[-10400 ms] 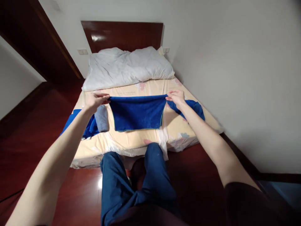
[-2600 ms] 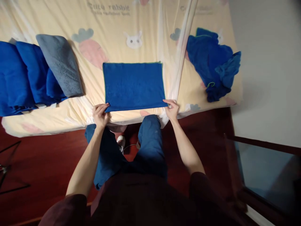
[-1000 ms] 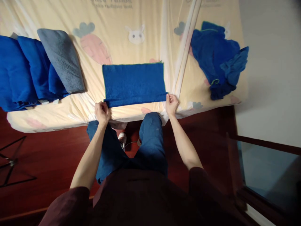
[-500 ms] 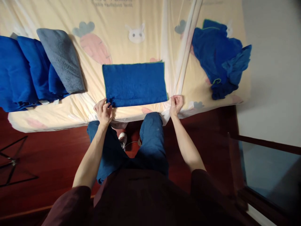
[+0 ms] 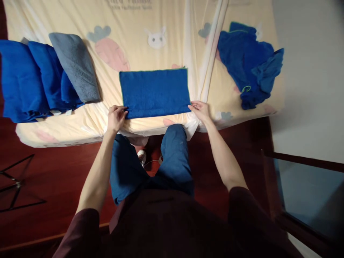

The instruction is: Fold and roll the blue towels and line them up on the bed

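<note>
A blue towel (image 5: 156,92) with thin green edging lies flat near the front edge of the bed, forming a neat rectangle. At its near left corner, my left hand (image 5: 116,117) is closed, thumb and fingers pinching the fabric. My right hand (image 5: 200,110) grips the near right corner between thumb and fingertips. Both corners are partly covered by the fingers.
Folded blue towels (image 5: 24,80) lie at the left, a folded grey towel (image 5: 76,68) leaning over them. A crumpled heap of blue cloths (image 5: 249,64) lies right. The patterned bedsheet (image 5: 161,57) has a raised crease. Black stand legs (image 5: 17,184) stand on the floor.
My right hand has moved left from beside the towel onto its near right corner and taken hold there. My left hand stays at the near left corner. The view has shifted slightly.
</note>
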The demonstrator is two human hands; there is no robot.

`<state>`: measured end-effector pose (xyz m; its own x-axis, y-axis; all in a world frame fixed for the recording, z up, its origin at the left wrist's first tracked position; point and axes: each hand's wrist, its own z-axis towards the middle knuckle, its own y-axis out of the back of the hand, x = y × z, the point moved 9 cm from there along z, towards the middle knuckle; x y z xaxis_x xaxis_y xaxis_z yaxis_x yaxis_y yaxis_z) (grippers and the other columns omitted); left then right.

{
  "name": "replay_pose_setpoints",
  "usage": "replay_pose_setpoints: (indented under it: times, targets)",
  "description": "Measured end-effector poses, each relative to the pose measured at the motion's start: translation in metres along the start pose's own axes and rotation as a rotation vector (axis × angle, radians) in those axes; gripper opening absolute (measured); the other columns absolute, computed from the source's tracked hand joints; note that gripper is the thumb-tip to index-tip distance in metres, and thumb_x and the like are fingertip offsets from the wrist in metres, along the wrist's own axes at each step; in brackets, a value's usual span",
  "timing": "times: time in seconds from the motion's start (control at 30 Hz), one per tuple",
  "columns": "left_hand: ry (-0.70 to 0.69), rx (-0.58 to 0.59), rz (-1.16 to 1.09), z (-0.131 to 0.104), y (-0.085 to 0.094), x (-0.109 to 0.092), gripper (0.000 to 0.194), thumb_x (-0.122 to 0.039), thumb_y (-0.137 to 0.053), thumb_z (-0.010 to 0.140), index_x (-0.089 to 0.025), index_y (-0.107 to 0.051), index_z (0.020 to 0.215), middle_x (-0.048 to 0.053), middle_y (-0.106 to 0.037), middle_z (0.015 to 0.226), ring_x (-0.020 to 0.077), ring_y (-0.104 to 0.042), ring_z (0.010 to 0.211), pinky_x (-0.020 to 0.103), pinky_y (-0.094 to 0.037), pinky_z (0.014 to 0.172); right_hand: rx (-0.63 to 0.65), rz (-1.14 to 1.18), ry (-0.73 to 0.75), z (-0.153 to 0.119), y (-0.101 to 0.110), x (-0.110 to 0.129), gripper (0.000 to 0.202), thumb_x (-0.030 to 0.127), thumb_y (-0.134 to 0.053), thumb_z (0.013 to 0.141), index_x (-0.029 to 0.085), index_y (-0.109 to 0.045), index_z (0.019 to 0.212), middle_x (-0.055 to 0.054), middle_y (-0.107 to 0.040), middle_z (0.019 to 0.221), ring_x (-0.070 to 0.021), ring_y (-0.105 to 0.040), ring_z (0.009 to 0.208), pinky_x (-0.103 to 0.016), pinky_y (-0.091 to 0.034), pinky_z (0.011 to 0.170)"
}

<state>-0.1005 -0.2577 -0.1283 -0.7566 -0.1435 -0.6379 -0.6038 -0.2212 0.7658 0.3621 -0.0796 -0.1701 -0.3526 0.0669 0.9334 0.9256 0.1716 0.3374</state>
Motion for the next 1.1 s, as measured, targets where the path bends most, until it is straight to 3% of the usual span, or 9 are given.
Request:
replay_pose_setpoints:
  times: [0.13,0.37,0.53,0.63,0.7,0.77,0.87,0.97,1.1]
  targets:
    - [0.031,0.082,0.025,0.018,0.007,0.009,0.027,-0.035,-0.065,0.091,-0.018,-0.077,0.107,0.011,-0.066,0.106,0.0283,-0.064,0.104,0.045,-0.053,0.103,0.027,0.039,-0.030,0.003,-0.001,0.007,0.051,0.060,-0.092,0.069,0.021,-0.067,0.090,-0.001,-0.068,0.081,-0.0123,-0.062,0.069,-0.024,-0.054,0.060]
    - [0.093,-0.025,0.001,0.018,0.011,0.014,0.024,-0.035,-0.063,0.090,-0.018,-0.074,0.103,0.009,-0.070,0.094,0.0232,-0.064,0.085,0.041,-0.056,0.091,-0.017,0.021,0.014,0.009,-0.006,-0.001,0.055,0.073,-0.078,0.081,0.024,-0.054,0.089,0.007,-0.056,0.063,-0.0082,-0.046,0.048,-0.022,-0.039,0.047]
    - [0.060,-0.177,0.008,0.001,0.017,0.004,0.029,-0.038,-0.063,0.096,-0.018,-0.071,0.116,0.012,-0.071,0.108,0.0265,-0.067,0.103,0.044,-0.057,0.098,-0.096,-0.114,0.135,0.003,-0.004,0.010,0.042,0.063,-0.071,0.093,0.022,-0.060,0.097,0.004,-0.060,0.068,-0.0135,-0.060,0.062,-0.029,-0.056,0.067]
    - [-0.068,-0.198,0.060,-0.020,0.023,-0.022,0.038,-0.042,-0.062,0.101,-0.020,-0.067,0.133,0.018,-0.064,0.142,0.0319,-0.059,0.136,0.050,-0.050,0.115,-0.210,-0.272,0.250,-0.020,0.006,0.037,0.037,0.053,-0.067,0.099,0.021,-0.066,0.118,-0.007,-0.074,0.100,-0.0213,-0.072,0.093,-0.042,-0.062,0.096]
    - [-0.211,-0.046,0.082,-0.033,0.012,-0.045,0.043,-0.041,-0.060,0.104,-0.023,-0.063,0.142,0.017,-0.057,0.157,0.0329,-0.048,0.151,0.054,-0.041,0.125,-0.145,-0.389,0.366,-0.040,-0.003,0.060,0.036,0.045,-0.065,0.101,0.022,-0.069,0.129,-0.012,-0.073,0.128,-0.0275,-0.069,0.123,-0.051,-0.054,0.116]
    - [-0.310,0.101,0.104,-0.045,-0.002,-0.061,0.047,-0.037,-0.056,0.106,-0.023,-0.058,0.151,0.015,-0.051,0.164,0.0323,-0.039,0.159,0.057,-0.035,0.131,0.060,-0.498,0.482,-0.059,-0.025,0.078,0.037,0.037,-0.061,0.103,0.025,-0.070,0.137,-0.011,-0.067,0.148,-0.0297,-0.059,0.144,-0.056,-0.045,0.128]
    - [-0.326,0.152,0.148,-0.048,-0.014,-0.067,0.054,-0.032,-0.051,0.107,-0.017,-0.051,0.159,0.018,-0.043,0.170,0.0324,-0.030,0.164,0.059,-0.030,0.134,0.321,-0.621,0.587,-0.078,-0.056,0.089,0.048,0.024,-0.051,0.104,0.026,-0.063,0.151,-0.005,-0.057,0.163,-0.0255,-0.047,0.158,-0.055,-0.037,0.135]
    - [-0.313,0.156,0.164,-0.039,-0.022,-0.064,0.061,-0.025,-0.049,0.103,-0.013,-0.046,0.163,0.019,-0.038,0.172,0.0327,-0.026,0.165,0.059,-0.027,0.135,0.369,-0.687,0.602,-0.076,-0.067,0.090,0.058,0.015,-0.045,0.103,0.023,-0.055,0.159,-0.003,-0.049,0.168,-0.0221,-0.040,0.162,-0.053,-0.032,0.139]
    - [-0.250,0.182,0.218,-0.025,-0.029,-0.053,0.070,-0.016,-0.050,0.094,-0.009,-0.046,0.164,0.021,-0.040,0.170,0.0351,-0.031,0.163,0.061,-0.027,0.135,0.315,-0.727,0.525,-0.060,-0.065,0.079,0.063,0.009,-0.049,0.098,0.019,-0.054,0.160,-0.006,-0.050,0.167,-0.0249,-0.043,0.161,-0.056,-0.033,0.139]
